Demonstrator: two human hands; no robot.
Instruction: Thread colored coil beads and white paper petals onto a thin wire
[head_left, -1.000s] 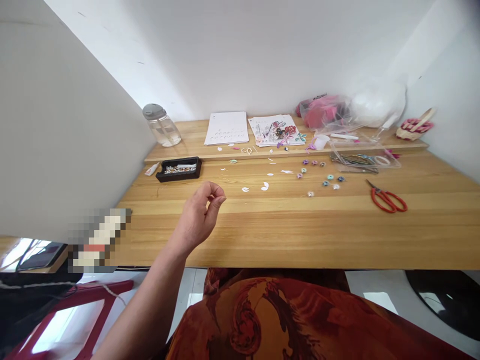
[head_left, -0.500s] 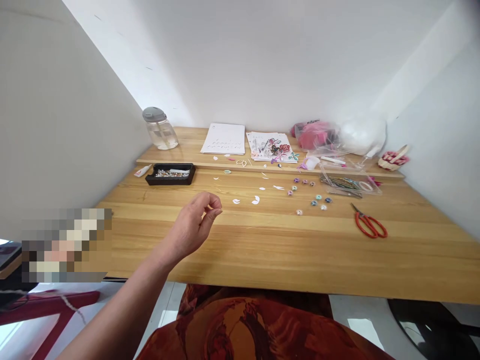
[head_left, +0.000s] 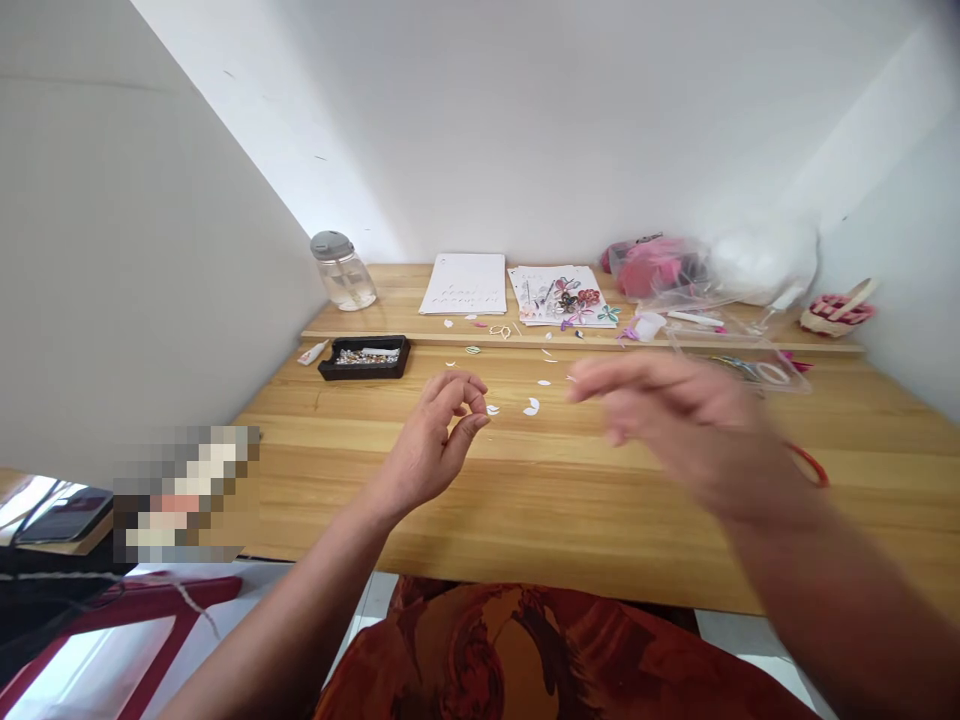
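My left hand hovers over the wooden table with its thumb and fingertips pinched together; whatever lies between them is too small to make out. White petal-shaped pieces lie just beyond it, one partly behind the fingertips. My right hand is blurred by motion above the table's right half, fingers pointing left, and I cannot tell whether it holds anything. Beneath the right wrist, only a bit of a red scissor handle shows. The small coloured spools are hidden behind this hand.
A black tray of beads and a small tube sit at the left. Along the raised back ledge stand a water bottle, white paper, wire flowers, plastic bags and a small basket.
My right hand has come in from the right, covering the spools and most of the scissors. My left hand keeps its pinch. The whole view has shifted slightly, moving the table's things rightward.
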